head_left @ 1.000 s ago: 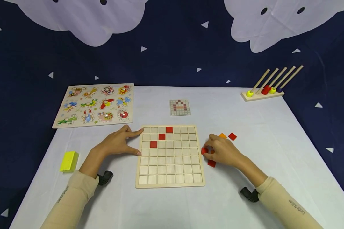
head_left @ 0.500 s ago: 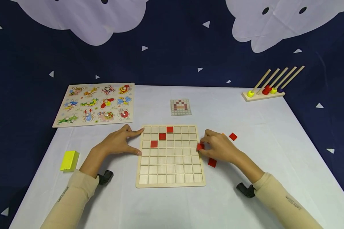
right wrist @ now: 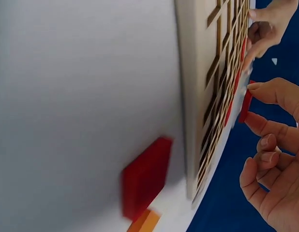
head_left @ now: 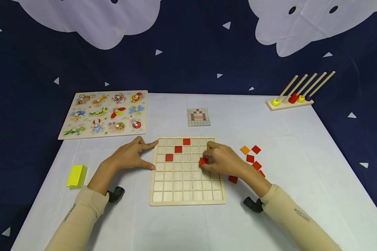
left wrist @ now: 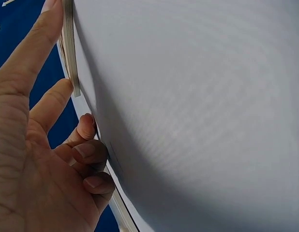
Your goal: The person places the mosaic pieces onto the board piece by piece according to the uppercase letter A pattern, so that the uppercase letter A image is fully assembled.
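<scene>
A square wooden grid board [head_left: 182, 186] lies on the table, with three red tiles set in a diagonal in its upper left cells, among them one red tile [head_left: 169, 157]. My left hand [head_left: 128, 155] touches the board's left edge with straight thumb and index finger, the other fingers loosely bent. Over the right part of the grid, my right hand [head_left: 224, 160] pinches a red square tile [right wrist: 246, 106] between thumb and index finger. The right wrist view has this tile held on edge, above the board. Part of the grid is hidden beneath the right hand.
Right of the board lie several loose red tiles [head_left: 250, 158] and an orange tile [head_left: 245, 150]. Behind the board is a small pattern card [head_left: 198, 117]. An insect puzzle board [head_left: 110, 115], a yellow block [head_left: 76, 176] and a peg stand with beads [head_left: 289, 104] stand around.
My right hand has moved left with the red tile, from the loose tiles across the board's right edge to over the grid. The left hand stays at the board's left edge.
</scene>
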Available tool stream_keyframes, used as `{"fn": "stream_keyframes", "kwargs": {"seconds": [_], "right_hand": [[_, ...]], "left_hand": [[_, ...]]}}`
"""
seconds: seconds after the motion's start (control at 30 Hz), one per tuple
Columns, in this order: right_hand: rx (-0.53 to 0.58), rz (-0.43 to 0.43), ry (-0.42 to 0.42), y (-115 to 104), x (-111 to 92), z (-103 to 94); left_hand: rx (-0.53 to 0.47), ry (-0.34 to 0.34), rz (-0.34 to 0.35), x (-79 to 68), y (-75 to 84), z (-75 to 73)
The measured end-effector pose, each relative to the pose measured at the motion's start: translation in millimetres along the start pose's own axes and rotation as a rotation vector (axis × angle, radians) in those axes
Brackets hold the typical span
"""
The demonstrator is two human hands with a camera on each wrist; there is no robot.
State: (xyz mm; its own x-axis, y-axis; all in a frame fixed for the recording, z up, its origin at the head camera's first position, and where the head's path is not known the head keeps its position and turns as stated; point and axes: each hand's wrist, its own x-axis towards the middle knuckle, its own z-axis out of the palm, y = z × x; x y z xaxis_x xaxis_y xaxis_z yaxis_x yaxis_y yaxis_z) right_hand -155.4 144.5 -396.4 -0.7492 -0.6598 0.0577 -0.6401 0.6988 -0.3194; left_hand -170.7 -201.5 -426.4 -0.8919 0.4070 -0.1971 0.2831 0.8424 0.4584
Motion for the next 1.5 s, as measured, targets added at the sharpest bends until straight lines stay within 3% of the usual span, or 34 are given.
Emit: {"fn": "stream_keyframes", "kwargs": {"seconds": [0.4,0.67,1.5], "right_hand": [[0.006,-0.08,-0.016,-22,23,4.7],[0.009,-0.09,-0.065,-33,35,9.2],[0.022,-0.141,-0.115,-57,62,27.4]], "left_hand": [[-0.009,0.002,-0.006,0.2,-0.5,0.2],[-0.005,0.002,-0.009,0.6,-1.1,0.8],[-0.012,-0.012,-0.013,1.0,-1.4,0.1]]}}
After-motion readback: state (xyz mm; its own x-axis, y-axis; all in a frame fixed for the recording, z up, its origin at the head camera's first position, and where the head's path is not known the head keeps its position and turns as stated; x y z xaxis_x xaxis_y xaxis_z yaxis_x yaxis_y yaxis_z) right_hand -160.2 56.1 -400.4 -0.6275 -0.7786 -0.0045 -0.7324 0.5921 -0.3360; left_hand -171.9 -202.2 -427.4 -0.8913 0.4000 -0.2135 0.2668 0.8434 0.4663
